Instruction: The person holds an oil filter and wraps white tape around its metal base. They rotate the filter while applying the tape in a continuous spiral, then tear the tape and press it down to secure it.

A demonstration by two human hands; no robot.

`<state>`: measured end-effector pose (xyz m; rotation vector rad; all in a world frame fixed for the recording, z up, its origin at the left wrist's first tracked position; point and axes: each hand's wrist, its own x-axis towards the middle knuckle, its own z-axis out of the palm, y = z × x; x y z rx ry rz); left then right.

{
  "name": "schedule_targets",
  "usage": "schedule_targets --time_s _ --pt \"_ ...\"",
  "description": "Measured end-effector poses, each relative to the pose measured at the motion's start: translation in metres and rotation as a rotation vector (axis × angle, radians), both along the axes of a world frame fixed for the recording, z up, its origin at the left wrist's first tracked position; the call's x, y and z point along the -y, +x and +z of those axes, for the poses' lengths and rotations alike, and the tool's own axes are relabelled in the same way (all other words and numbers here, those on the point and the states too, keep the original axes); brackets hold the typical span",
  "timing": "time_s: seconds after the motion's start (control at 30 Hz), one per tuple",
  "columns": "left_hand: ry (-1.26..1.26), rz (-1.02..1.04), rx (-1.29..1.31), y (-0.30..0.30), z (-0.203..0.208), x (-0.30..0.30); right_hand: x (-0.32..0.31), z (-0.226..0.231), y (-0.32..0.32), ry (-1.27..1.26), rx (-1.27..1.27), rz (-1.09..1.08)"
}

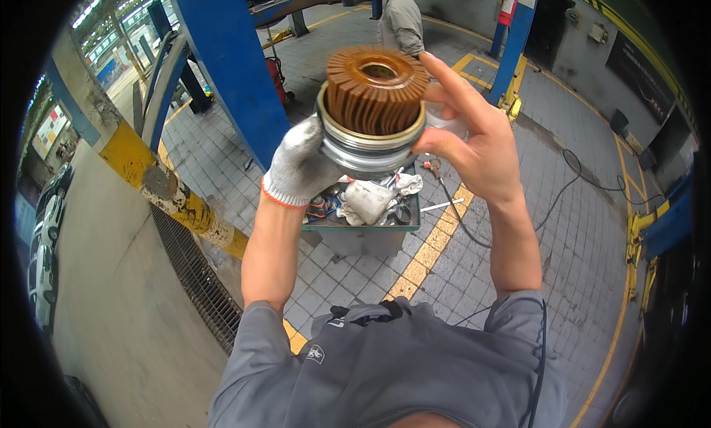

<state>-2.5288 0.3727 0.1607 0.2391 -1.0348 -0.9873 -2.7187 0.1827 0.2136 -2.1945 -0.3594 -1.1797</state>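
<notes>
In front of me, raised high, is a metal oil filter housing cap [370,152] with a brass-coloured rim and a dark ring around its side. A brown, oily pleated filter element [378,94] with a round centre hole stands upright in it, its upper part above the rim. My left hand [302,161], in a white knit glove with an orange-red cuff edge, is closed around the cap's left side. Bare, my right hand [474,135] grips the right side, thumb at the rim and index finger reaching up beside the filter. Something whitish [446,124] shows behind its fingers.
Below stands a green-edged bin or cart [363,229] heaped with dirty white gloves and rags [368,202]. A blue lift post [229,65] and yellow-painted pole [159,176] rise at left. Another person [402,24] stands beyond. A hose [548,213] crosses the tiled floor.
</notes>
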Motion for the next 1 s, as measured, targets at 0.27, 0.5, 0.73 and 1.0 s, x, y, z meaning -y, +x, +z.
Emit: schedule_targets --time_s 0.27,0.5,0.73,1.0 --pt "0.118 0.578 0.336 -0.018 0.025 0.006 0.003 -0.011 0.01 0.12 0.017 -0.045" --pt "0.142 0.821 0.366 -0.029 0.028 0.014 -0.004 -0.025 0.017 0.21 0.007 -0.074" --pt "0.028 1.18 0.24 -0.029 0.012 0.029 -0.01 -0.029 0.019 0.203 -0.027 -0.196" --pt "0.138 1.833 0.839 -0.023 -0.018 0.023 -0.019 -0.025 0.032 0.362 -0.011 -0.134"
